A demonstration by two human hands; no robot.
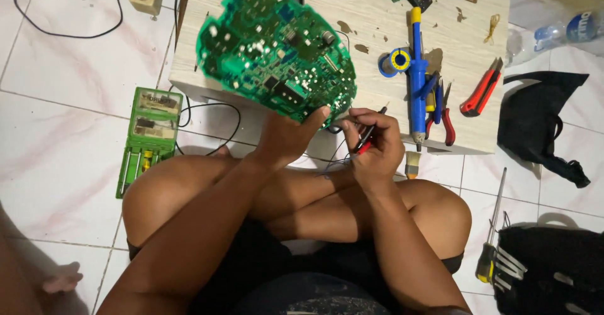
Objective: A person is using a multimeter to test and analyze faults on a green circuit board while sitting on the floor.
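1. While it is held up in the upper centre of the frame, the green circuit board [277, 48] tilts above the near edge of the low wooden table [352, 13], component side to the camera.
2. The left hand [286, 136] grips the board's lower edge, fingers closed on it with the thumb lying along the rim.
3. The right hand [374, 145], just right of centre, is curled shut around a thin red and black probe [368, 136] whose tip points at the board's lower right corner; dark wires hang beneath.
4. On the table to the right lie a blue and yellow solder sucker [416, 70], a roll of tape [395, 61], red pliers [445, 110] and a red utility knife [481, 88].
5. At left of frame, on the tiled floor, a green tool case [148, 139] lies open.
6. At lower right, a screwdriver [492, 233] lies beside a black bag [553, 277].
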